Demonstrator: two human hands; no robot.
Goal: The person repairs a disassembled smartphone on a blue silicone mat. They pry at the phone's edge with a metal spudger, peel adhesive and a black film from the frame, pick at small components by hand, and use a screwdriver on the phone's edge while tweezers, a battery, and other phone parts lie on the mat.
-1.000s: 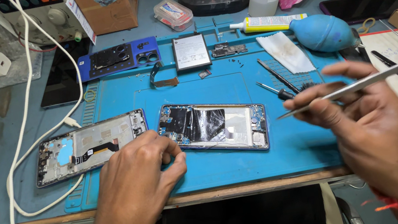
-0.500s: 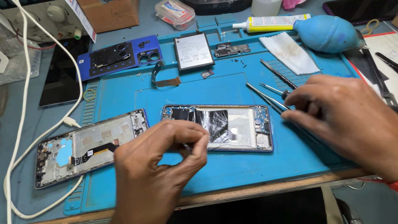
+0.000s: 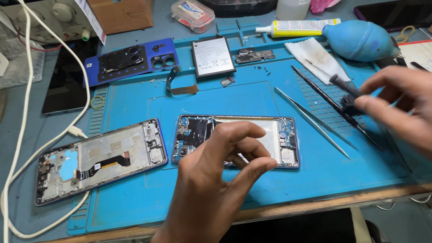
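Pinching at the opened smartphone (image 3: 235,141), the left hand (image 3: 217,176) is pressing its fingertips on the frame while the right hand (image 3: 423,112) is closing loosely on a small black brush (image 3: 345,94).

Lying on the blue repair mat (image 3: 143,202) beside a 2nd stripped phone frame (image 3: 101,160), the smartphone appears to be mid-disassembly; any next move is calling for a steady frame and fine tool control, with 2 tweezers (image 3: 312,120) lying just beside the brush.

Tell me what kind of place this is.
Most likely a phone repair bench: two opened phone frames lie on a blue work mat, with tweezers, a loose battery and a blue dust blower nearby.
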